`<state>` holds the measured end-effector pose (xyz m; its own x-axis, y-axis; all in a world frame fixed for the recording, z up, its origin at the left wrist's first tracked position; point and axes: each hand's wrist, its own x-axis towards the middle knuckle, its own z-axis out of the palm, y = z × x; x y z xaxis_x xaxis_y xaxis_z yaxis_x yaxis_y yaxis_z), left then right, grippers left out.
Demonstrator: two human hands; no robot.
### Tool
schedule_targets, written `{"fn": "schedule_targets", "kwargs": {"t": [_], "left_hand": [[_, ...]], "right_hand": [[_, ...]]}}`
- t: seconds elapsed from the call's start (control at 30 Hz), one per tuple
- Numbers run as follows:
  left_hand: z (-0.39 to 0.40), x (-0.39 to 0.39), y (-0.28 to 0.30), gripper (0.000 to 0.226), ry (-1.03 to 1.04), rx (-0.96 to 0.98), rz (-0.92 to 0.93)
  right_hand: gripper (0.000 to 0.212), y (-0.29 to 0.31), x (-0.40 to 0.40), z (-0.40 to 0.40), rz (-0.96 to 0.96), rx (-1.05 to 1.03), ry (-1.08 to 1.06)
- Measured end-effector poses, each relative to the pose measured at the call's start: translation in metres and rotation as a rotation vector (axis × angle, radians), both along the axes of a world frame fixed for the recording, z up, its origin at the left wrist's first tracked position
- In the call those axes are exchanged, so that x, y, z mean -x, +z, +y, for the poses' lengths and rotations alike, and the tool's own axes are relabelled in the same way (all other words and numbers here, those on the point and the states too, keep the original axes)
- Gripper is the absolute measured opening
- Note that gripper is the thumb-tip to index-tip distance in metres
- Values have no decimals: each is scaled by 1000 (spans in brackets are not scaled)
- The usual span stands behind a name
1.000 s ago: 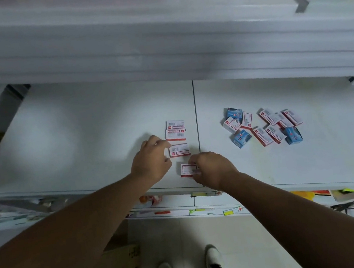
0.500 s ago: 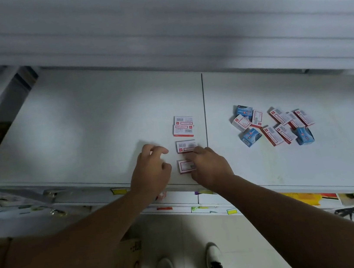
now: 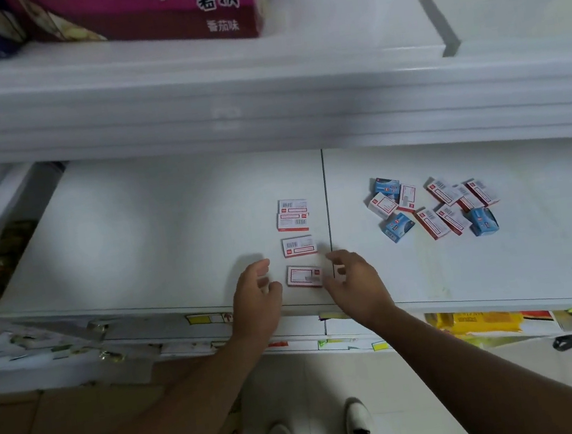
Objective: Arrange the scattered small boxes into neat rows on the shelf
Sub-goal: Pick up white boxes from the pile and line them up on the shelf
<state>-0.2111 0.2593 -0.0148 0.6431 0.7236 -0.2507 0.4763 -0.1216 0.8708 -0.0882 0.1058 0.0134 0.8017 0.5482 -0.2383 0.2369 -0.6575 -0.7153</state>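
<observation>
On the white shelf (image 3: 169, 233), just left of the seam, four red-and-white boxes lie in a column: two stacked close together at the far end (image 3: 293, 216), one below them (image 3: 299, 246), and the nearest box (image 3: 304, 276) by the front edge. Half a second ago my fingers were on those last two boxes; now both hands have pulled back and let go. My left hand (image 3: 256, 300) sits just left of the nearest box, fingers loosely curled and holding nothing, and my right hand (image 3: 354, 280) sits just right of it, also relaxed and empty, neither touching it. To the right of the seam, well apart from the column, the pile of red and blue boxes (image 3: 437, 204) lies scattered as before.
</observation>
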Motion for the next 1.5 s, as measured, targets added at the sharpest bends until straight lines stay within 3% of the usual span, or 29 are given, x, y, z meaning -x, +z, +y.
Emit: {"fn": "schedule_targets", "kwargs": {"t": [0.13,0.27,0.6,0.73,0.87,1.0,1.17,1.33,1.5], "left_hand": [[-13,-8,3,40,84,141,-66],[-21,-22,3,33,215,239,-96],[-32,-35,-5,36,238,317,-204],[-32,-42,-3,30,261,406,-268],[-28,-52,-4,47,290,449,-262],[-21,-61,-3,45,228,474,-313],[-15,-71,-1,50,207,502,-331],[-8,-81,-4,51,203,512,-334],[2,-90,-7,49,212,514,-358]], "right_hand": [[31,-2,15,8,325,-280,-261],[30,-10,32,20,453,-453,-367],[52,-24,41,50,472,-542,-408],[49,-25,32,58,473,-577,-402],[42,-23,27,62,482,-581,-434],[28,-19,24,66,508,-585,-457],[24,-21,19,68,483,-586,-441],[47,-27,15,74,468,-591,-428],[49,-25,9,81,472,-611,-438]]}}
